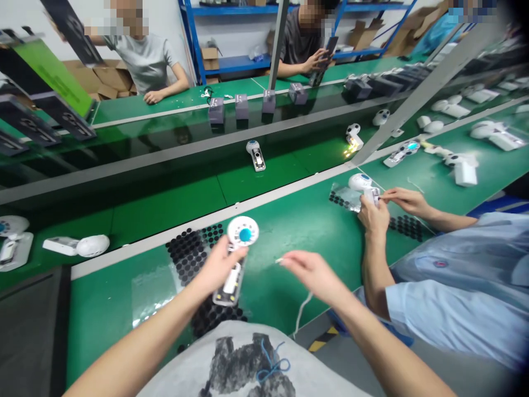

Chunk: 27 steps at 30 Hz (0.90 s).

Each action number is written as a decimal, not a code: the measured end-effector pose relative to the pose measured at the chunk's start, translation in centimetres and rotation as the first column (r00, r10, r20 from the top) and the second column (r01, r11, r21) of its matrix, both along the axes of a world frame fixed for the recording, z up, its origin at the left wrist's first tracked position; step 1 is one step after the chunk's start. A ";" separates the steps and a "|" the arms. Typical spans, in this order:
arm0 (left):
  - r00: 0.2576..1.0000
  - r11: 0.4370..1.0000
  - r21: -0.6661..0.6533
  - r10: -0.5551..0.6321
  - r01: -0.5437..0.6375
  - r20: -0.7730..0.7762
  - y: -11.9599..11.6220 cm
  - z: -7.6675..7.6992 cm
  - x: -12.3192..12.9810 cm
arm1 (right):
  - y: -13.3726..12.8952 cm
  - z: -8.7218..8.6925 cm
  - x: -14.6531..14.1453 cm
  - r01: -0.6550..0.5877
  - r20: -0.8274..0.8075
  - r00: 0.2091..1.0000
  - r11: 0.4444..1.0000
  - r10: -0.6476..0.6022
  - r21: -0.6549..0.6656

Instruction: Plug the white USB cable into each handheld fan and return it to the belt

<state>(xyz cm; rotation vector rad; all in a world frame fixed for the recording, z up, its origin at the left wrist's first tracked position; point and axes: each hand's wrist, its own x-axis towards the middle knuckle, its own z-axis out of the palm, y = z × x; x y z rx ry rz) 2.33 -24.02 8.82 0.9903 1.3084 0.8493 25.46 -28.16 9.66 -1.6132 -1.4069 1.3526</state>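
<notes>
My left hand (221,264) grips a white round-headed handheld device (243,231) by its neck. Its round face has a blue centre, and the handle is uncovered, with the inner parts facing up. To the right, my right hand (312,270) pinches the light-coloured tip of a white cable (303,314), apart from the device. The cable hangs below that hand toward the table's front edge. Sheets of black round stickers (188,259) lie under and beside my left hand, partly covered by my forearm and the device.
At my right, a co-worker's hands (376,212) hold a similar device. More white devices lie on the green belt (185,204) and the table. Slanted metal posts (421,94) rise beyond. Small grey boxes (242,106) line the far side, where two people sit. A dark bin (33,331) stands at left.
</notes>
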 end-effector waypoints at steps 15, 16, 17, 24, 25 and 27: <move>0.967 0.991 0.124 -0.024 0.056 -0.252 10.6 -7.7 10.1 | 1.8 -4.7 0.2 0.193 0.105 0.976 0.981 -0.189 -0.027; 0.954 0.986 0.163 0.014 0.037 -0.300 11.0 -7.3 8.7 | 2.2 -5.3 0.0 0.190 0.127 0.975 0.981 -0.185 -0.031; 0.936 0.978 0.206 0.057 0.017 -0.347 11.2 -6.8 6.5 | 2.5 -5.9 -0.2 0.184 0.147 0.973 0.982 -0.177 -0.036; 0.585 0.962 0.259 0.259 -0.085 -0.769 10.2 -1.0 -20.8 | 4.1 -8.8 -0.7 0.154 0.250 0.957 0.988 -0.146 -0.013; 0.532 0.978 0.198 0.201 -0.064 -0.822 9.8 -0.8 -24.4 | 4.0 -8.9 -0.6 0.151 0.263 0.955 0.988 -0.140 -0.019; 0.453 0.999 0.051 0.048 -0.006 -0.890 8.9 -1.4 -29.8 | 3.7 -8.5 -0.4 0.141 0.291 0.949 0.989 -0.123 -0.040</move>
